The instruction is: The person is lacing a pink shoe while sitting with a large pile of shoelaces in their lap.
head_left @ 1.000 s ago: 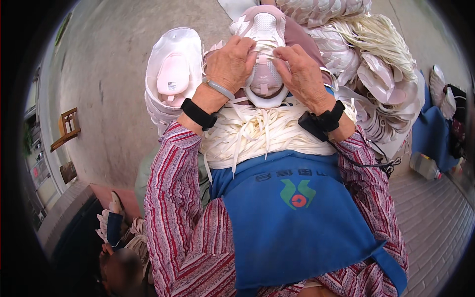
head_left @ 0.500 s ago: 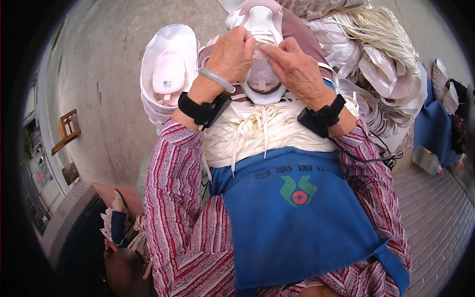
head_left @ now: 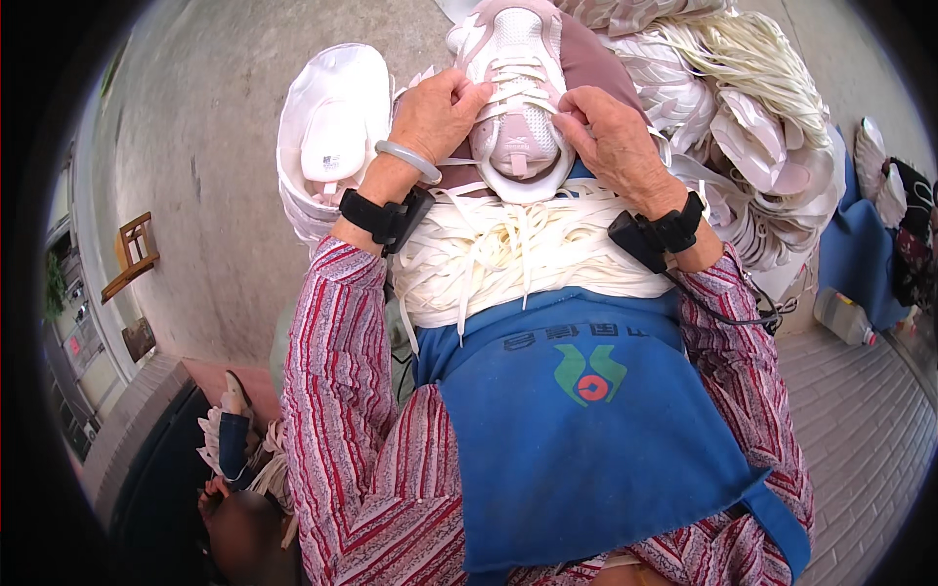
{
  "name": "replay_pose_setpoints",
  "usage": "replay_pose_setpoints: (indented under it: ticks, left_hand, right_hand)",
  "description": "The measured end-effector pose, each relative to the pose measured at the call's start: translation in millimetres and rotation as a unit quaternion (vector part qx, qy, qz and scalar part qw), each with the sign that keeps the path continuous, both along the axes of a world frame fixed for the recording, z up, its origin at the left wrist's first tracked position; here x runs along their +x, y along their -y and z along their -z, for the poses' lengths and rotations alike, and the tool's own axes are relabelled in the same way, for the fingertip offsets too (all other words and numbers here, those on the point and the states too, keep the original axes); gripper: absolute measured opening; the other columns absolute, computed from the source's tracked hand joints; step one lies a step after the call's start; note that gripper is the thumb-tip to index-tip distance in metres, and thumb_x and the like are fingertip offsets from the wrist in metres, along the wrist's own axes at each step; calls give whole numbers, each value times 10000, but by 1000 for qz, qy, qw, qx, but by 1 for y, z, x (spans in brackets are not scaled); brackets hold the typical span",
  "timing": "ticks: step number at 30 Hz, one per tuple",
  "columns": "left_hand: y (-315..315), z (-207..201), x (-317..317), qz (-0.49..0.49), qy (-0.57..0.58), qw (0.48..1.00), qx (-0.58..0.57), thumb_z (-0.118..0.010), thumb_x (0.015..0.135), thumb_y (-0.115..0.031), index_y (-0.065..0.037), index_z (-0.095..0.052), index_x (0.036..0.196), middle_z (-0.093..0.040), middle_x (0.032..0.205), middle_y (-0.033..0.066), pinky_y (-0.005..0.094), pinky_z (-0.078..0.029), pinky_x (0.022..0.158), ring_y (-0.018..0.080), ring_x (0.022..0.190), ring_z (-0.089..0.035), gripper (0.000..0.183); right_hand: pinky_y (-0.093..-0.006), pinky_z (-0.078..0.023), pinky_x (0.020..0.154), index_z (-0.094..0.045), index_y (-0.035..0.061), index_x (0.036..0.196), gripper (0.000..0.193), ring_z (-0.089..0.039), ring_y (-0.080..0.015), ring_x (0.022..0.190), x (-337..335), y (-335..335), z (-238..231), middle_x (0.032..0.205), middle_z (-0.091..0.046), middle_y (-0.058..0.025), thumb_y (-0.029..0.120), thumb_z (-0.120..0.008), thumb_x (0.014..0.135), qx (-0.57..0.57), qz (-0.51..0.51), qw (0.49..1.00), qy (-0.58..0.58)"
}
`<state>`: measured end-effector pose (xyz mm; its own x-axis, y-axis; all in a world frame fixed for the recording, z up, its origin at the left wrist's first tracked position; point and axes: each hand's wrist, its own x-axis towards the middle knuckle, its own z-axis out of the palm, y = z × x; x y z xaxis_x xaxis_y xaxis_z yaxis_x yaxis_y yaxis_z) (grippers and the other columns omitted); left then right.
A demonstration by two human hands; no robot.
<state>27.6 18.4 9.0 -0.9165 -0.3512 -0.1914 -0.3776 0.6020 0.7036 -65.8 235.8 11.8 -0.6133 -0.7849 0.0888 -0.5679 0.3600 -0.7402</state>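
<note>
A white and pale pink sneaker [head_left: 513, 49] lies on my lap with its toe pointing away from me. White shoelace [head_left: 521, 95] crosses its tongue in several rows. At the left eyelet edge, my left hand [head_left: 437, 115] pinches the shoelace between thumb and fingers. My right hand [head_left: 616, 142] is closed on the lace at the opposite edge, its fingertips beside the upper. Between me and the shoe's heel, a thick bundle of loose cream laces [head_left: 528, 254] lies across the top of my blue apron [head_left: 586, 469].
To the left stands a stack of white shoe uppers [head_left: 366, 107] with a pale insole-shaped piece inside. More uppers [head_left: 747, 137] and a hank of cream laces [head_left: 762, 63] are heaped on the right. A plastic bottle [head_left: 843, 315] lies beyond. Another person [head_left: 249, 527] sits at the lower left.
My hands have moved apart, from together over the tongue to either side of the shoe. The crossed lace rows now show between them.
</note>
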Motion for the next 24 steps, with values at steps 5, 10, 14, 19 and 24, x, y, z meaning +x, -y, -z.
replay_pose_setpoints:
  ticks: [5, 10, 14, 19, 24]
  left_hand:
    - [-9, -11, 11, -22, -68, 997, 31, -656, 867, -282, -31, -622, 850, -648, 704, 145, 352, -495, 597, 290, 647, -640, 253]
    - [-30, -11, 20, 43, -136, 989, -38, -667, 872, -169, -48, -641, 899, -621, 657, 80, 276, -467, 539, 151, 564, -598, 127]
    - [-27, -9, 19, 69, -99, 987, -103, -651, 885, -168, -51, -639, 903, -626, 662, 117, 279, -465, 537, 201, 582, -629, 119]
    - [-24, -12, 27, 14, -94, 995, 3, -656, 879, -195, -49, -627, 893, -611, 652, 121, 315, -461, 533, 228, 575, -615, 150]
    - [-30, -13, 23, 34, -115, 992, -33, -652, 865, -195, -73, -626, 916, -620, 654, 113, 347, -468, 528, 280, 574, -612, 135]
  right_hand:
    - [-403, -491, 700, -596, 17, 919, 131, -614, -343, 789, -8, -2, -4, 864, -614, -156, 137, -614, 868, 0, -45, 998, -33]
    - [-406, -498, 699, -602, 51, 938, 92, -612, -341, 795, -16, -4, -9, 872, -591, -123, 110, -599, 867, 31, -46, 992, -112]
    - [-402, -505, 697, -608, 68, 953, 98, -615, -334, 796, -19, -4, -8, 876, -583, -111, 112, -598, 866, 20, -22, 990, -136]
    - [-400, -504, 695, -616, 65, 953, 100, -613, -330, 789, -25, -3, -6, 856, -581, -106, 107, -599, 864, -26, 16, 987, -158]
    - [-398, -490, 679, -624, 51, 922, 82, -605, -335, 768, -16, -1, -12, 839, -577, -112, 91, -594, 857, -14, -14, 993, -116]
